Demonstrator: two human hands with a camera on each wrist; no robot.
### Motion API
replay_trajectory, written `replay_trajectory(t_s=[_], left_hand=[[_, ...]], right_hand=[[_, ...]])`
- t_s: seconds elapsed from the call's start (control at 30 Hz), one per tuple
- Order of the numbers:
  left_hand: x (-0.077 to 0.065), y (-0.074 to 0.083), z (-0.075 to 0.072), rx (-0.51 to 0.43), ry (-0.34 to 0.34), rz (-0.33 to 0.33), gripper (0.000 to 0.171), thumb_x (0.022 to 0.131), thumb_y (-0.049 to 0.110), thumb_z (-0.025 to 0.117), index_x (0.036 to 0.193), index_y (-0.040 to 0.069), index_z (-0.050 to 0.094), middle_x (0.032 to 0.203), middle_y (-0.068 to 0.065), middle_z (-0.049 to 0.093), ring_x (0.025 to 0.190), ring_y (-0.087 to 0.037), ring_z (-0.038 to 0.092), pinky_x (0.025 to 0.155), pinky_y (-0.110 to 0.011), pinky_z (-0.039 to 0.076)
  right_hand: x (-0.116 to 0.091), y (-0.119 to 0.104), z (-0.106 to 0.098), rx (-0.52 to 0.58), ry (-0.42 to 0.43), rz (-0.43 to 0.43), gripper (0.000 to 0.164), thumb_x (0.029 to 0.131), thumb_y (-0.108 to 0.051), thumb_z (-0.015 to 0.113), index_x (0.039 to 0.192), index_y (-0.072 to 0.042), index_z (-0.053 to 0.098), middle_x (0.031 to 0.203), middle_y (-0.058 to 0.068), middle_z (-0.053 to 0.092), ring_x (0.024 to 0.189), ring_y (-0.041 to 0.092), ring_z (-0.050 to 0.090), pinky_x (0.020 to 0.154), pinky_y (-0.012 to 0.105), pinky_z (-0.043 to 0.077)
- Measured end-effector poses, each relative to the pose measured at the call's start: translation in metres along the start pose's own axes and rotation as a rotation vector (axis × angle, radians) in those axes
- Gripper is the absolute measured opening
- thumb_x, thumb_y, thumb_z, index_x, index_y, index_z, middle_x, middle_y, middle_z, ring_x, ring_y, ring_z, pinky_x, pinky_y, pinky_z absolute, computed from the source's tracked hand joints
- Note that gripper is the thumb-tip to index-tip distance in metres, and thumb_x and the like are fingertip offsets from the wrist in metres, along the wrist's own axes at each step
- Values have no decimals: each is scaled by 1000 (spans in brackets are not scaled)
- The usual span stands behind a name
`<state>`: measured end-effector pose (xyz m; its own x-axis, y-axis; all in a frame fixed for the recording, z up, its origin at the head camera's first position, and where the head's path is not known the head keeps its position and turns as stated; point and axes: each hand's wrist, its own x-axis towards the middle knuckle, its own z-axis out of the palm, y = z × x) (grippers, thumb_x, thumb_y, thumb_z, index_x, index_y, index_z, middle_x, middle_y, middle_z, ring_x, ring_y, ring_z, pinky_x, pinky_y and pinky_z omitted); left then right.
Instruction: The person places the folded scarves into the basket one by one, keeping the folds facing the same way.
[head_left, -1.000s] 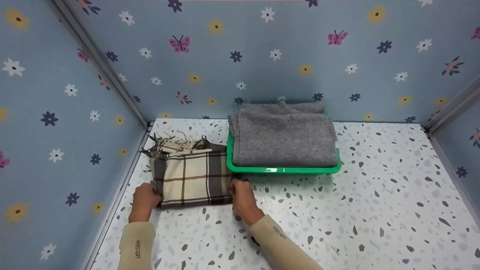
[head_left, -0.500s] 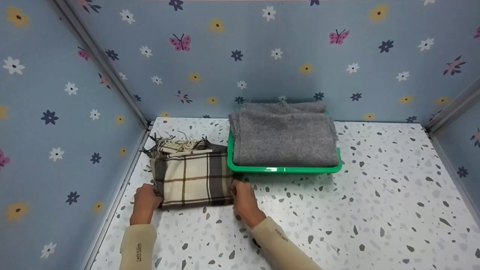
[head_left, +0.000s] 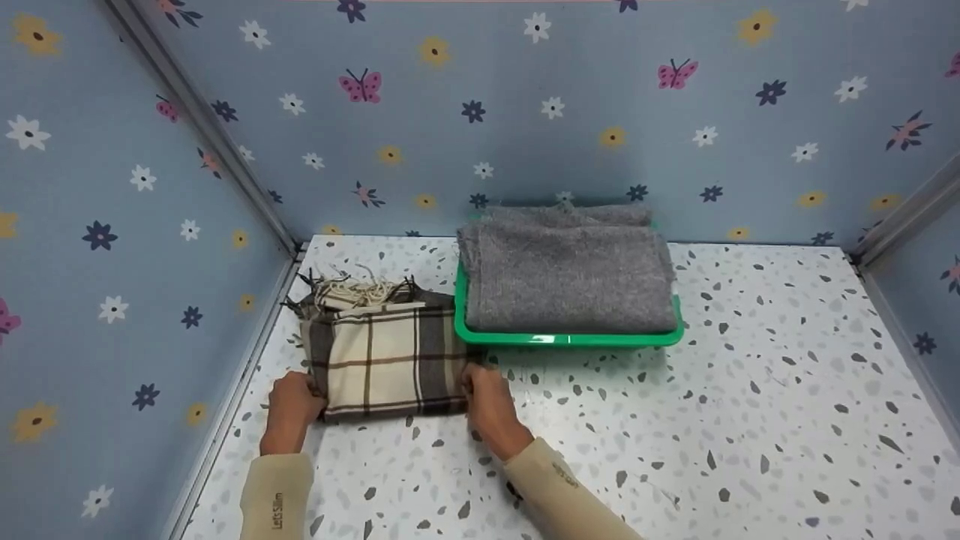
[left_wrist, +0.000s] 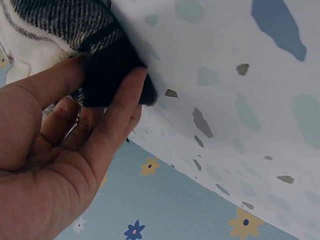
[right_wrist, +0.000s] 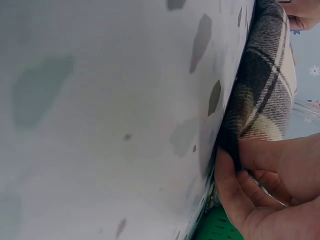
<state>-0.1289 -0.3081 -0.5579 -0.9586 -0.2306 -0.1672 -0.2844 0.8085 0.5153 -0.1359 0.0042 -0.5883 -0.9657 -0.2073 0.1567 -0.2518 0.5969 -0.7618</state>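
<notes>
A folded plaid scarf (head_left: pixel 390 360) in cream, brown and dark grey lies on the speckled surface, its fringe bunched along the far edge. At its near left corner my left hand (head_left: pixel 292 409) pinches the cloth; the left wrist view shows thumb and fingers on a dark corner of the scarf (left_wrist: pixel 107 75). My right hand (head_left: pixel 491 409) pinches the near right corner, and in the right wrist view its thumb and index finger close on the scarf (right_wrist: pixel 267 75) edge. The scarf's underside is hidden.
A green basket (head_left: pixel 566 340) holding a folded grey cloth (head_left: pixel 574 281) stands just right of the scarf, close to the back wall (head_left: pixel 525 135). Flower-patterned panels rise at the left and right. White speckled surface (head_left: pixel 750 420) extends to the right.
Both hands and the scarf's near edge have shifted very slightly toward me. The hands keep their pinch on the two near corners. The green basket and grey cloth stay put.
</notes>
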Motion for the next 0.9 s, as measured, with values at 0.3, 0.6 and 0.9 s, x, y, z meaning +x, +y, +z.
replay_trajectory(t_s=[0.3,0.6,0.9], left_hand=[[-2,1,1,6,-15,-5,13,84,-8,71,72,-3,68,68,-13,67,62,-26,57,61,-43,48],[-3,1,-4,9,-83,-16,21,85,-7,72,68,2,64,63,-6,61,60,-22,52,60,-38,44],[-3,1,-7,7,-114,-21,27,83,-7,71,63,6,57,60,-3,55,60,-23,49,60,-38,43]], right_hand=[[-5,-1,-1,-27,3,2,24,93,18,62,84,-4,66,76,3,63,68,7,49,58,24,44],[-10,-2,-1,-65,8,15,24,91,18,66,84,-5,67,78,3,65,70,8,54,59,25,47],[-16,-3,1,-71,14,-6,25,87,20,64,82,-5,67,77,4,67,71,11,59,59,25,48]])
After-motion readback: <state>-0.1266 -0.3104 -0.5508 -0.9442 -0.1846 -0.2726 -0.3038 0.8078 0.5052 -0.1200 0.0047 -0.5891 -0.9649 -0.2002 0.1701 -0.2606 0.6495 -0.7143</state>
